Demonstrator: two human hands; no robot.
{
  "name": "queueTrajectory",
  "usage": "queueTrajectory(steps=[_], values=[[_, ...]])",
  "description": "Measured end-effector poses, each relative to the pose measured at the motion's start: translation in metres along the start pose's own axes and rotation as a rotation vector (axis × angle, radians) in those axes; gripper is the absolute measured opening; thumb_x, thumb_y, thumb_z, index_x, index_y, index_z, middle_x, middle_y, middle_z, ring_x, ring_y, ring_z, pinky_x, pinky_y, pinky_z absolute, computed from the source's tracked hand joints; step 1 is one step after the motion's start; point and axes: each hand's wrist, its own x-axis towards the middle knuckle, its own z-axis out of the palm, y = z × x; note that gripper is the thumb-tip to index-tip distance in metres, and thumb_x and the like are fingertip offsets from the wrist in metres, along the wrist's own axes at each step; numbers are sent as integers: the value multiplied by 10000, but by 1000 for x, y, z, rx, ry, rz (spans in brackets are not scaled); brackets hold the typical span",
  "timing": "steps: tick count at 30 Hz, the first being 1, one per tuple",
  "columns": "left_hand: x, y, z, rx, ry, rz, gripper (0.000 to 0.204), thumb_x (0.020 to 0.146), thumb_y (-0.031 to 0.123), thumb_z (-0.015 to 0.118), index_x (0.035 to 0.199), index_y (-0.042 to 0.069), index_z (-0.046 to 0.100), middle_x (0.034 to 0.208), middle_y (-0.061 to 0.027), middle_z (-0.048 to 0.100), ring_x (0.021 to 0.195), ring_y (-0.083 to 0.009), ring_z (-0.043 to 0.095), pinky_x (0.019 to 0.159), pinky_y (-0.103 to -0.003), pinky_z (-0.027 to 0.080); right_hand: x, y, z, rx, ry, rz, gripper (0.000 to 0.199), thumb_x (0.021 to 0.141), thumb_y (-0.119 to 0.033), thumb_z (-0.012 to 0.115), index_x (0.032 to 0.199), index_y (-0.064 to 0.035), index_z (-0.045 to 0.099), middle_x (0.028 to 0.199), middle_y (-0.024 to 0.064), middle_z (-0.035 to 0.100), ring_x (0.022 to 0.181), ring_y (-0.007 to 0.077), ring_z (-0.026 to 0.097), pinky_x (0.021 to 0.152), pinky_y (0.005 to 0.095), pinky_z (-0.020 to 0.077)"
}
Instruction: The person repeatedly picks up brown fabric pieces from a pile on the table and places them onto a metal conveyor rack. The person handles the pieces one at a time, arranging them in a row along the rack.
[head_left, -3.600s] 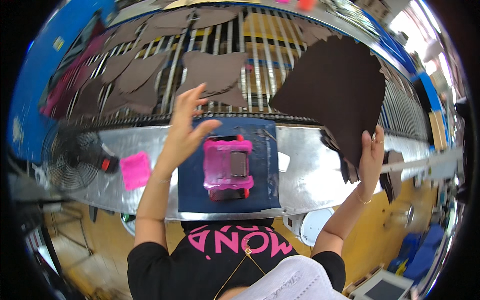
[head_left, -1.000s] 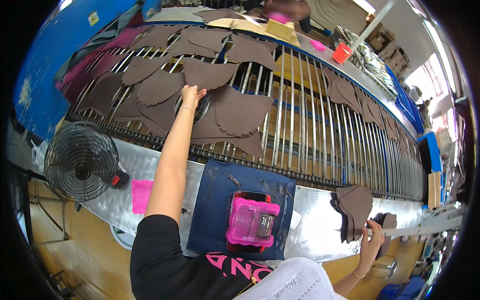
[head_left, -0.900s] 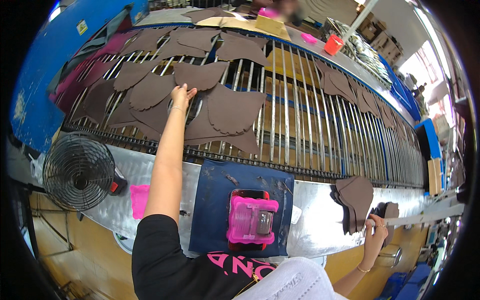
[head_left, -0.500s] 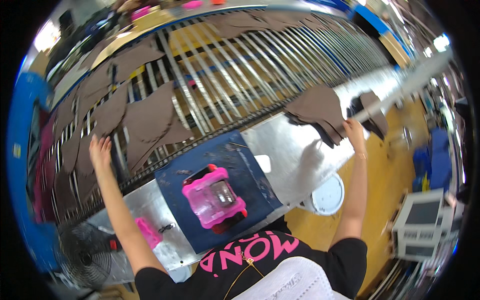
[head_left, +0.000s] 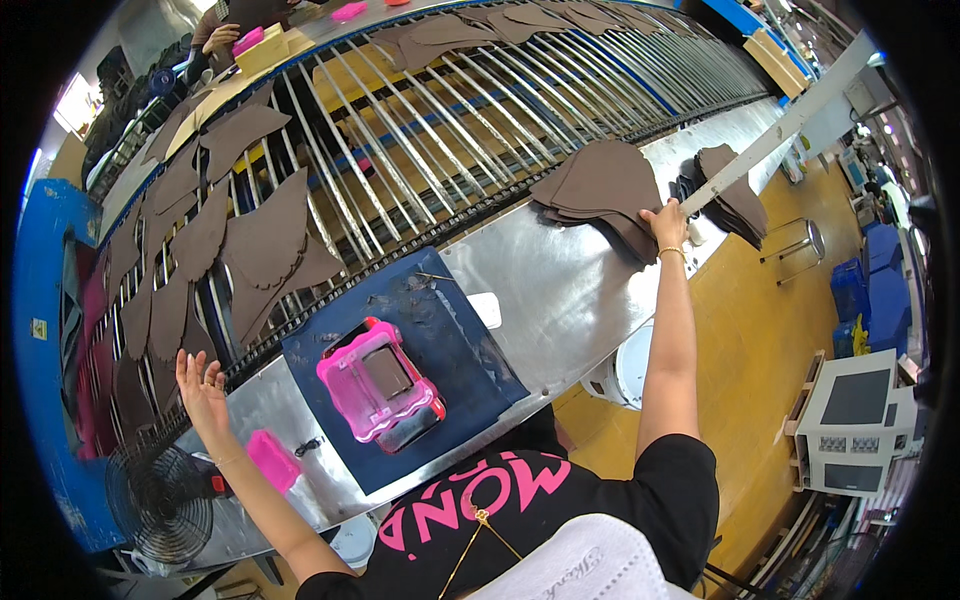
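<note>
My right hand [head_left: 665, 228] is at the edge of a stack of flat brown cut pieces [head_left: 605, 185] on the metal table, thumb over the top piece and fingers closed at the rim. Beside it lies a second brown stack [head_left: 735, 200], partly hidden by a pale bar [head_left: 780, 130]. My left hand [head_left: 203, 395] hovers near the conveyor's near edge, fingers spread, holding nothing. More brown pieces [head_left: 265, 240] are spread over the slatted conveyor [head_left: 400, 150] beyond it. In front of me a pink plastic holder [head_left: 347, 385] with a dark block inside rests on a dark blue mat [head_left: 440, 345].
A black wire fan [head_left: 160, 500] stands at the lower left, near a pink tray [head_left: 272, 461] on the metal table [head_left: 550, 300]. White buckets [head_left: 632, 370] are below the table edge. Another person's hand [head_left: 222, 38] shows at the far left, across the conveyor.
My left hand has drawn back from over the brown pieces toward the near edge of the conveyor. My right hand stays at the stack's edge. The whole view has shifted slightly.
</note>
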Motion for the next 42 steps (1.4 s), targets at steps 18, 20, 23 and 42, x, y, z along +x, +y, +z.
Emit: queueTrajectory(steps=[18,20,23,42], values=[[-40,4,72,178,-140,54,501,924,195,569,1358,116,332,1095,-79,544,787,-137,609,670,-246,456,2,-3,-13,-340,97,-239,183,827,-206,638,921,-50,662,1036,115,642,917,289,658,746,413,534],[-42,2,75,194,-145,66,499,926,196,566,1359,110,332,1106,-80,542,789,-132,607,673,-244,455,7,1,-1,-382,52,-214,162,854,-157,572,946,-48,650,982,131,657,888,304,664,730,412,542],[-45,-1,79,203,-148,60,504,923,187,571,1358,91,334,1071,-56,551,780,-120,609,666,-238,452,5,5,12,-380,130,-253,193,872,-100,498,1019,-33,606,922,155,669,848,328,669,707,430,548],[-96,58,151,390,-587,-44,261,890,166,614,1076,-11,565,760,-56,614,566,-115,614,469,-209,455,-261,-165,-137,1603,-688,-887,258,943,-116,515,1149,5,418,929,121,606,599,97,581,466,199,490]])
